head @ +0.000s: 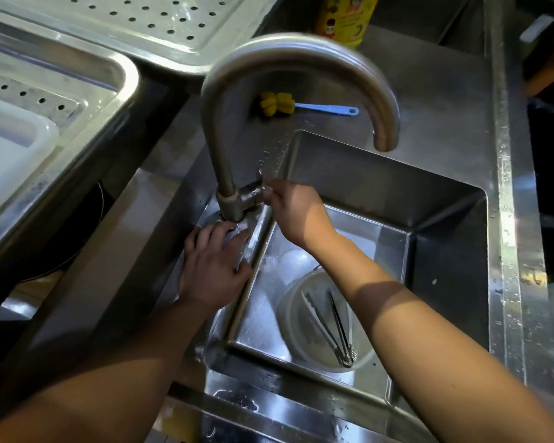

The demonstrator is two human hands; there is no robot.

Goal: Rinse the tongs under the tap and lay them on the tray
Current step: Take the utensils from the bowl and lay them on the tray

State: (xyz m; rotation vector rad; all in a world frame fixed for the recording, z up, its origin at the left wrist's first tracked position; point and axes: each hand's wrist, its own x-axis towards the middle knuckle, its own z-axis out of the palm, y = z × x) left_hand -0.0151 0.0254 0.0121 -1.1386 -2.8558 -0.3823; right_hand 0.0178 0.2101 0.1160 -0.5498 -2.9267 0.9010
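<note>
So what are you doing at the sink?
A person is about to rinse some tongs. The right hand is at the tap handle, and the left hand rests flat on the sink edge by the tap's base. No water is coming out of the spout. The tongs lie untouched in a round tub down in the sink.

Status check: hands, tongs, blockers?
Right hand on tap lever, left hand flat by tap base. Slim metal tongs in round clear tub, untouched. Nothing blocking.
</note>
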